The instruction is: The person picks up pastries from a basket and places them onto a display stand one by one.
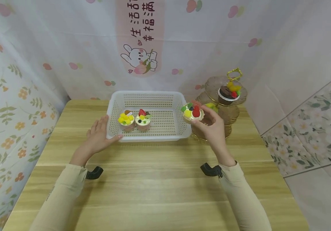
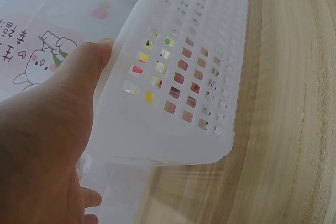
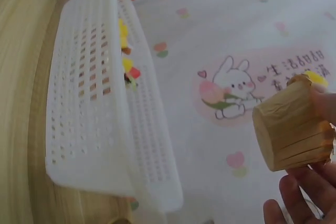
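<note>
My right hand [image 1: 215,128] pinches a cupcake [image 1: 192,113] in a brown paper cup over the right end of a white plastic basket [image 1: 153,138]. Cream, a red berry and yellow fruit top it; the right wrist view shows the plain cup [image 3: 286,124] tilted. With fingers spread, my left hand [image 1: 97,138] rests against the basket's left end, its thumb [image 2: 86,64] on the rim. Inside the basket's left half, two fruit-topped cupcakes sit side by side: one with yellow cubes [image 1: 126,120], the other with a strawberry slice [image 1: 143,119].
Right of the basket stands a tiered glass-like stand [image 1: 231,114] with a gold handle [image 1: 234,74]. A chocolate cupcake [image 1: 228,93] sits on its top tier, and something yellow shows lower down. Behind the wooden table [image 1: 153,186] hangs a printed curtain [image 1: 90,48].
</note>
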### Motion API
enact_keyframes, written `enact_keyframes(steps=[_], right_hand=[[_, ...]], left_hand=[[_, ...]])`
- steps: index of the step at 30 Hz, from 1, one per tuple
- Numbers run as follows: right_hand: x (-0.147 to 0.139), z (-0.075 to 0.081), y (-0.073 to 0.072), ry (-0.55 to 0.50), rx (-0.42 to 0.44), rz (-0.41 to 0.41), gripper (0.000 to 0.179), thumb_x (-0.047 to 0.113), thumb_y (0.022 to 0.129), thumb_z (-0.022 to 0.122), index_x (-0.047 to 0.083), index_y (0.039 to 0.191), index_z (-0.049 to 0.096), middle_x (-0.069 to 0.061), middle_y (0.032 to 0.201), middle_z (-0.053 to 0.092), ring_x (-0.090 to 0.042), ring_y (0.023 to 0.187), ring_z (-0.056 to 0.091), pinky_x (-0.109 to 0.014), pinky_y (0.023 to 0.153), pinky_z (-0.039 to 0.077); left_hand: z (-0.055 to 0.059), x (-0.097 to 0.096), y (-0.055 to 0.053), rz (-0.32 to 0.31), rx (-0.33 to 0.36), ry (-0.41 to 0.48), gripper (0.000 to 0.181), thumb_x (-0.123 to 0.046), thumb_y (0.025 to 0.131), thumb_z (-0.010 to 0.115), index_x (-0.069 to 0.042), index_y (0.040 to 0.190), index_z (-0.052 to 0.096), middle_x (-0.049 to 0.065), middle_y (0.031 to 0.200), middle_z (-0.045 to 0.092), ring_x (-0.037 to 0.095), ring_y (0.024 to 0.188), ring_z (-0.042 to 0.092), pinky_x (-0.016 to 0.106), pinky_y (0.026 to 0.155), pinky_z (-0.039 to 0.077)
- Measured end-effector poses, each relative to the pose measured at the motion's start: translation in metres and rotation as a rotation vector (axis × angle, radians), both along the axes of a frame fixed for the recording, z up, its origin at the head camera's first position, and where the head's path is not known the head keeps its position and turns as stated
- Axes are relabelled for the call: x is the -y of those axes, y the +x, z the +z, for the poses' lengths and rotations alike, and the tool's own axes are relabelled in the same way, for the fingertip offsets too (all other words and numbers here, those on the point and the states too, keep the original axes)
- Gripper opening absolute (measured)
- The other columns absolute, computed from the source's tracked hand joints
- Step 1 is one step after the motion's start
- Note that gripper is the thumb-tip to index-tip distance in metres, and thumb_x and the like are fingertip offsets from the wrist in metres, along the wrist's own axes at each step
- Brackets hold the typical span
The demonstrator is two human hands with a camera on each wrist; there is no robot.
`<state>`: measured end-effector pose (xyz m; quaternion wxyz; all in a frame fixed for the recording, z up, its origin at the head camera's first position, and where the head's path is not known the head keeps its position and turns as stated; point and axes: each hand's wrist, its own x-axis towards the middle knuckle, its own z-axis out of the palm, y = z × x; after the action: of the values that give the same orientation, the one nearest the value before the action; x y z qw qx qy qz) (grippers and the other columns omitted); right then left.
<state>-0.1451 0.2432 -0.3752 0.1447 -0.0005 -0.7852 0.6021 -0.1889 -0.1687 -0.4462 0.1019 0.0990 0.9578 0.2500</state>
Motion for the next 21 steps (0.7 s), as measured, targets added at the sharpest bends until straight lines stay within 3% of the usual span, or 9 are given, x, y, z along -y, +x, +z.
enact_keyframes(steps=[3, 8, 13, 21], right_hand=[[-0.012, -0.005, 0.010, -0.004, -0.023, -0.057, 0.061, 0.014, 0.071, 0.082, 0.019, 0.127, 0.057, 0.004, 0.124, 0.065, -0.009, 0.105, 0.062, -0.021, 0.088, 0.050], [-0.029, -0.009, 0.024, -0.087, -0.038, -0.180, 0.058, 0.006, 0.068, 0.083, 0.013, 0.117, 0.052, 0.009, 0.101, 0.069, -0.010, 0.092, 0.063, -0.016, 0.079, 0.052], [-0.047, -0.014, 0.033, -0.138, -0.032, -0.289, 0.054, 0.005, 0.067, 0.083, 0.012, 0.111, 0.053, 0.010, 0.096, 0.067, -0.008, 0.090, 0.061, -0.012, 0.076, 0.050], [-0.067, -0.023, 0.039, -0.068, -0.043, -0.471, 0.056, 0.017, 0.067, 0.085, 0.011, 0.114, 0.055, 0.014, 0.093, 0.064, -0.007, 0.094, 0.055, -0.017, 0.086, 0.038]], left_hand=[[0.000, 0.000, 0.000, -0.001, -0.001, 0.003, 0.113, -0.073, 0.079, 0.050, -0.013, 0.151, -0.014, 0.022, 0.159, -0.001, 0.050, 0.143, -0.004, 0.077, 0.103, 0.005], [0.002, -0.001, 0.001, -0.004, 0.006, 0.012, 0.114, -0.073, 0.080, 0.051, -0.012, 0.151, -0.014, 0.022, 0.159, -0.002, 0.051, 0.143, -0.004, 0.078, 0.102, 0.005], [0.003, -0.001, 0.001, -0.003, 0.011, 0.004, 0.114, -0.073, 0.080, 0.051, -0.012, 0.151, -0.014, 0.022, 0.159, -0.003, 0.051, 0.143, -0.004, 0.078, 0.102, 0.005], [0.001, -0.001, 0.001, -0.008, 0.005, 0.004, 0.114, -0.072, 0.080, 0.051, -0.012, 0.151, -0.015, 0.022, 0.159, -0.003, 0.051, 0.143, -0.004, 0.078, 0.102, 0.004]])
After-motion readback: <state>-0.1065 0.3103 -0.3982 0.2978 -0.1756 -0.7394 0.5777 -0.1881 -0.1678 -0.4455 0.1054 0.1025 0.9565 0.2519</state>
